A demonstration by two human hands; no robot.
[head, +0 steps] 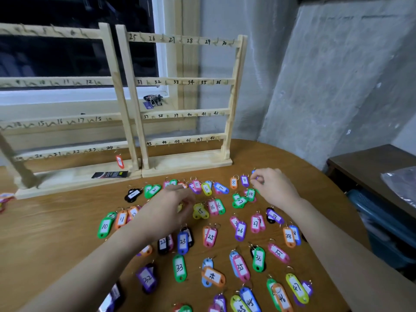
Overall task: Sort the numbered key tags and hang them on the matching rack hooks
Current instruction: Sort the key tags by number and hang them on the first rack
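Several coloured numbered key tags lie in rows on the wooden table (67, 221), such as green 10 (104, 226), blue 23 (182, 242) and green 33 (179, 267). Two wooden racks stand behind them, the left rack (117, 97) and the right rack (180, 82), both with numbered hooks. A red tag (119, 161) hangs under hook 24. My right hand (273, 188) pinches a small blue-edged tag (254, 174) beside the purple 8 tag (244, 180). My left hand (171, 206) hovers curled over the middle rows, a bit of yellow under its palm. What it holds is unclear.
A black packet (110, 174) lies on the left rack's base. A bunch of keys (153, 100) sits on the window ledge behind the racks. A few more tags (4, 199) lie at the table's far left edge. A dark side table (369, 167) and blue bin (382, 224) stand at right.
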